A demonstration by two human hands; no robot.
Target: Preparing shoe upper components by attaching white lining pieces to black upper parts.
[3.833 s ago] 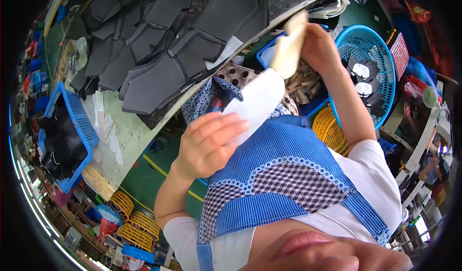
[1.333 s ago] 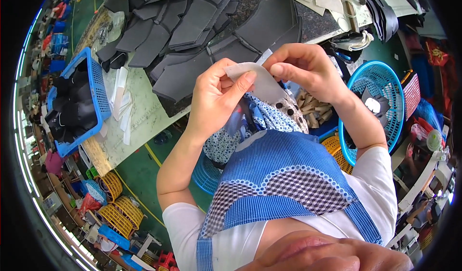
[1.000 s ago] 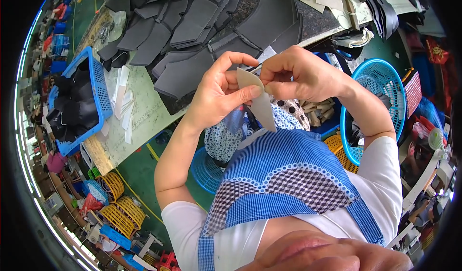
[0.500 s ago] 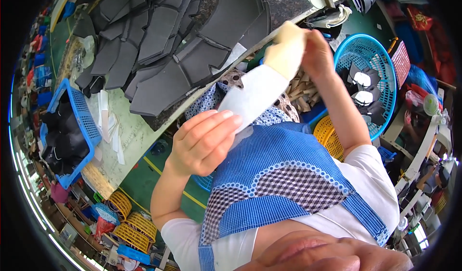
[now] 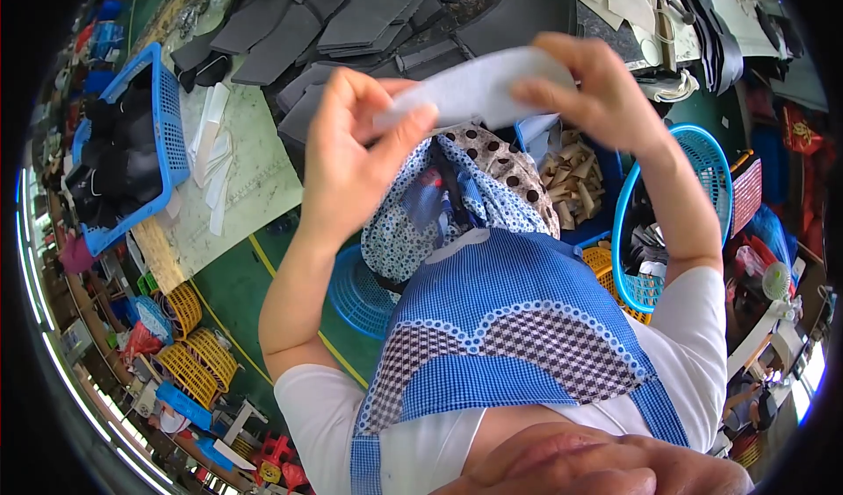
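Above my lap, in front of the table, a pale grey-white flat piece (image 5: 474, 84), curved along its upper edge, is stretched between my hands. My left hand (image 5: 356, 148) pinches its left end between thumb and fingers. At the other end, my right hand (image 5: 597, 91) grips it, thumb on the near face; this area is a little smeared by motion. Just beyond the piece lie overlapping dark grey foam-like cut pieces (image 5: 360, 21) on the table. Patterned cloth (image 5: 404, 205) covers my lap under the blue checked apron (image 5: 518, 275).
On the left, a blue basket (image 5: 167, 135) of black pieces sits by white strips (image 5: 211, 152) on the pale table top (image 5: 255, 170). A bin of rolled tan pieces (image 5: 575, 179) and a light-blue basket (image 5: 619, 249) stand right. A blue round basket (image 5: 351, 293) is below.
The piece has turned from a steep slant to nearly level, moving up from my lap. My left hand has risen, my right shifted right, and the cream part no longer shows.
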